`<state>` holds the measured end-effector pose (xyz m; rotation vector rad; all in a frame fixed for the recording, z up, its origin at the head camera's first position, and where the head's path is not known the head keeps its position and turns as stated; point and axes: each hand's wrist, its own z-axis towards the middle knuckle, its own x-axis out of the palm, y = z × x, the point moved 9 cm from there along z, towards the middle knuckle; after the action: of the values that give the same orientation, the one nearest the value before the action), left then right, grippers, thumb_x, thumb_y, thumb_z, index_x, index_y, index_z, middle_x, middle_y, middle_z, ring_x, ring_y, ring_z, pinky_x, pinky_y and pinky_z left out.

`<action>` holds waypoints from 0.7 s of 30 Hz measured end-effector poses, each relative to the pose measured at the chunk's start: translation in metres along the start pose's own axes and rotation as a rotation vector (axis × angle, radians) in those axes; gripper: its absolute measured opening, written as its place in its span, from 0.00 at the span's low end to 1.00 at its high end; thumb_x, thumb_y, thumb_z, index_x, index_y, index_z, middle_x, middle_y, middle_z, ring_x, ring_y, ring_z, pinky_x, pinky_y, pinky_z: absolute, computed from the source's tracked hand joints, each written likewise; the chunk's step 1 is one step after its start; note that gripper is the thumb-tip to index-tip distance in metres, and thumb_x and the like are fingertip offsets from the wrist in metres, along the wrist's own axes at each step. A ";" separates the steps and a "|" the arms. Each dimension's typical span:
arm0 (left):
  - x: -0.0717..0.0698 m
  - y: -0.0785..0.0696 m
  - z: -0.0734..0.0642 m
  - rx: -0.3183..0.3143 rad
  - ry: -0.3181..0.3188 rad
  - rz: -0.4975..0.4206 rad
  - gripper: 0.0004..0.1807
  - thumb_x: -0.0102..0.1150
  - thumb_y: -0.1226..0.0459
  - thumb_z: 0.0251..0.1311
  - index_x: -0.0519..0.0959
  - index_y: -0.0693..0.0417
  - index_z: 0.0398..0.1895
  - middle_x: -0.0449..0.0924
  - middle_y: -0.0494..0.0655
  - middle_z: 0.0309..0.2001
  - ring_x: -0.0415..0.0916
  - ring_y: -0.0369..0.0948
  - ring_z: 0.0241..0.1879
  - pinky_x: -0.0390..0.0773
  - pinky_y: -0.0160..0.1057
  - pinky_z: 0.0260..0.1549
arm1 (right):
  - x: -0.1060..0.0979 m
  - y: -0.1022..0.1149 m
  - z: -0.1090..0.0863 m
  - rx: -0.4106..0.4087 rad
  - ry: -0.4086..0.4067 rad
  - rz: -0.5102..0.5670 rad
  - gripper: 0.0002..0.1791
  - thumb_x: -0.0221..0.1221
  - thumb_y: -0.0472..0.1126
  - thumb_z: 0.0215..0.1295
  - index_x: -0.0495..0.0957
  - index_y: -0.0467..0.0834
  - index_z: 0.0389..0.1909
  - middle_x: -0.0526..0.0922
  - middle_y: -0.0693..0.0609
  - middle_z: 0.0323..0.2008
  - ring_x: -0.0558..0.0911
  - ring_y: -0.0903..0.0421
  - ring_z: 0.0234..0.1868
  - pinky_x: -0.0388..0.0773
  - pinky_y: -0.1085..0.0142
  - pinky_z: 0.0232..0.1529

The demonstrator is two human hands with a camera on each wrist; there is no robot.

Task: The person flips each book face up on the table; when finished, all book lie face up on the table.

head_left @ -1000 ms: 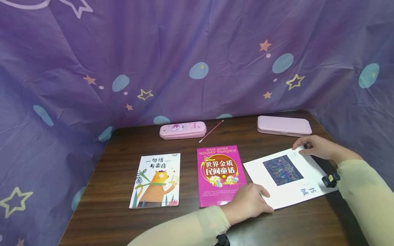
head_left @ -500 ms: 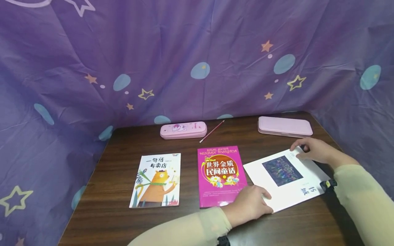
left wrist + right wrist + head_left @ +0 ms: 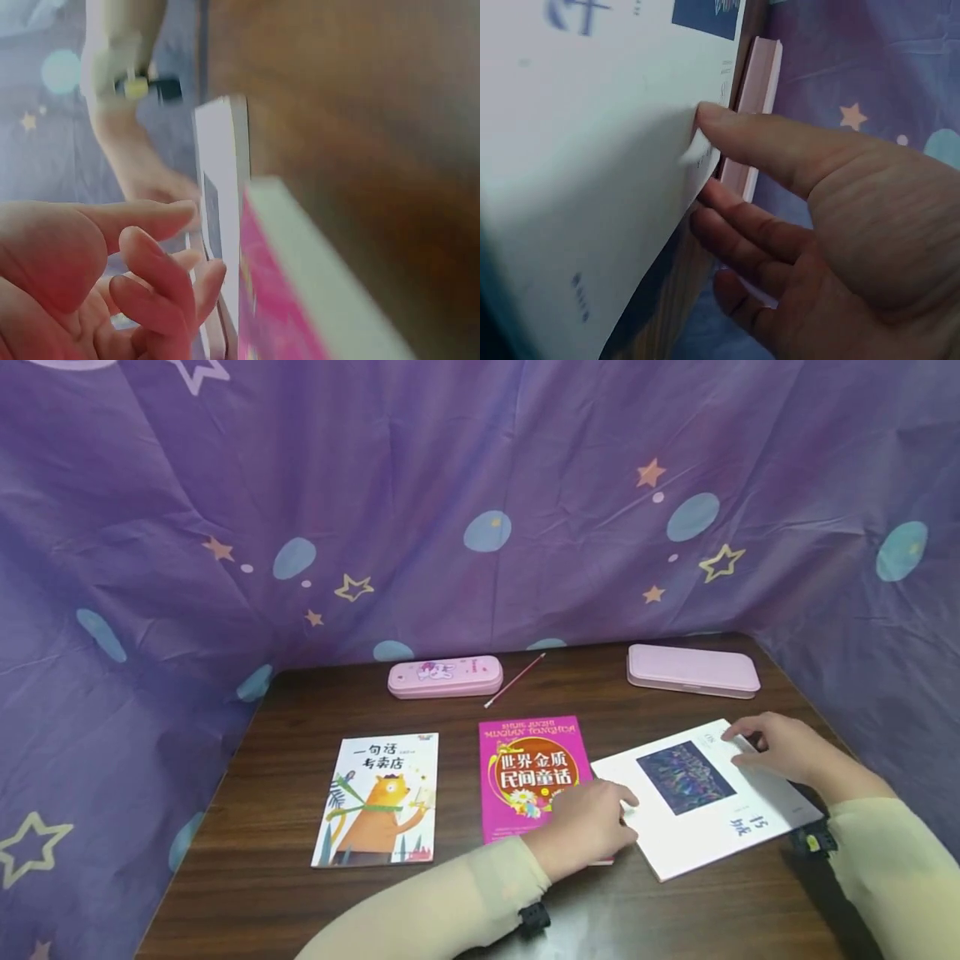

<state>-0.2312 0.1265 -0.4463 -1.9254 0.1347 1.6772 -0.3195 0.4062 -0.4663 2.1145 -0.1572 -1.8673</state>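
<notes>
A white book (image 3: 720, 843) with a dark picture on its cover lies slanted on the right of the table. My right hand (image 3: 780, 747) holds its far right edge, the thumb on the cover and the fingers curled at the edge in the right wrist view. At the book's left corner is my left hand (image 3: 581, 827), its fingers relaxed and loosely bent with nothing between them in the left wrist view. That hand overlaps the lower part of a magenta book (image 3: 495, 810) in the head view. A white book with a bear (image 3: 378, 818) lies further left.
At the back stand a pink pencil case (image 3: 446, 678) with a bunny print and a plain pink case (image 3: 693, 668). A thin pencil (image 3: 514, 681) lies between them. A purple star-patterned curtain (image 3: 420, 510) encloses the table (image 3: 262, 793).
My left hand has moved from the white book's near corner up and left, over the magenta book. My right hand and the book's right side have shifted slightly.
</notes>
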 end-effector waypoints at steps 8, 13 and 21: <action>-0.019 0.034 0.032 -0.077 -0.104 0.052 0.21 0.74 0.53 0.54 0.87 0.32 0.54 0.84 0.33 0.49 0.83 0.34 0.42 0.76 0.35 0.30 | 0.000 -0.014 -0.028 0.037 0.017 -0.009 0.20 0.74 0.42 0.54 0.84 0.40 0.47 0.78 0.47 0.35 0.71 0.54 0.30 0.66 0.62 0.31; -0.017 0.044 0.046 -0.062 -0.090 0.006 0.20 0.73 0.56 0.56 0.87 0.34 0.54 0.84 0.33 0.52 0.81 0.33 0.50 0.78 0.34 0.37 | 0.005 -0.019 -0.044 0.017 0.026 -0.001 0.19 0.75 0.42 0.52 0.85 0.41 0.44 0.81 0.48 0.35 0.71 0.57 0.29 0.67 0.63 0.29; -0.006 0.041 0.053 -0.056 -0.072 0.079 0.17 0.70 0.56 0.57 0.88 0.32 0.51 0.86 0.32 0.49 0.83 0.33 0.48 0.78 0.35 0.34 | 0.007 -0.031 -0.072 -0.017 0.009 0.016 0.22 0.78 0.45 0.48 0.86 0.43 0.44 0.85 0.51 0.38 0.71 0.67 0.27 0.69 0.68 0.26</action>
<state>-0.2967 0.1159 -0.4579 -1.9204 0.1386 1.8181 -0.2513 0.4447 -0.4753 2.1035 -0.1551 -1.8431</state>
